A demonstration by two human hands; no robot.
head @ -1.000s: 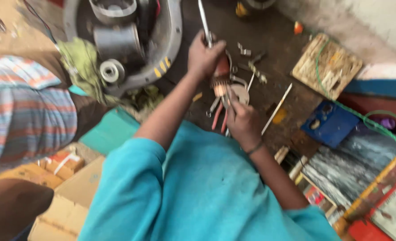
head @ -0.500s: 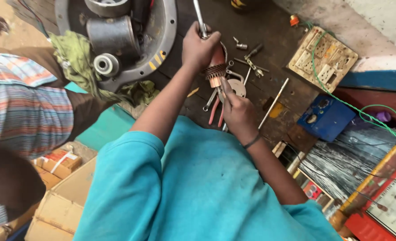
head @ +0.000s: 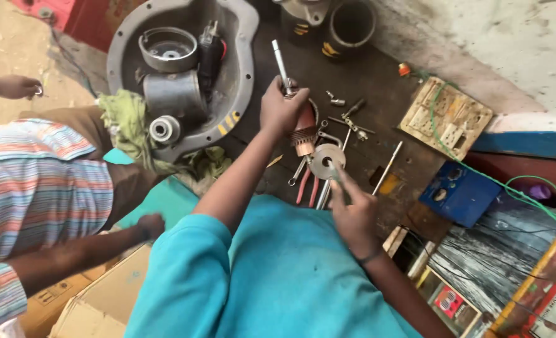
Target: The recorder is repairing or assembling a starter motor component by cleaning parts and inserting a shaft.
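Note:
My left hand point(head: 283, 110) grips a motor armature point(head: 303, 133) upright over the dark workbench. Its steel shaft point(head: 280, 61) sticks up past my fingers and its copper end points down. My right hand point(head: 352, 211) is lower right and pinches a thin metal tool point(head: 335, 174). The tool's tip reaches a round metal disc point(head: 325, 160) lying just under the armature. Red-handled pliers point(head: 306, 186) lie beneath the disc. My teal sleeves fill the lower middle of the view.
A grey round motor housing point(head: 239, 44) with loose parts sits at upper left, a green rag point(head: 125, 122) draped on its edge. A person in a striped shirt point(head: 36, 188) is at left, one hand point(head: 149, 225) near a cardboard box point(head: 102, 303). At right lie a switchboard point(head: 446, 119), a blue box point(head: 457, 195) and small bolts point(head: 337, 100).
My right hand has drawn back down from the armature to the disc. My left hand still holds the armature. The striped-shirt person's arm now reaches toward the box.

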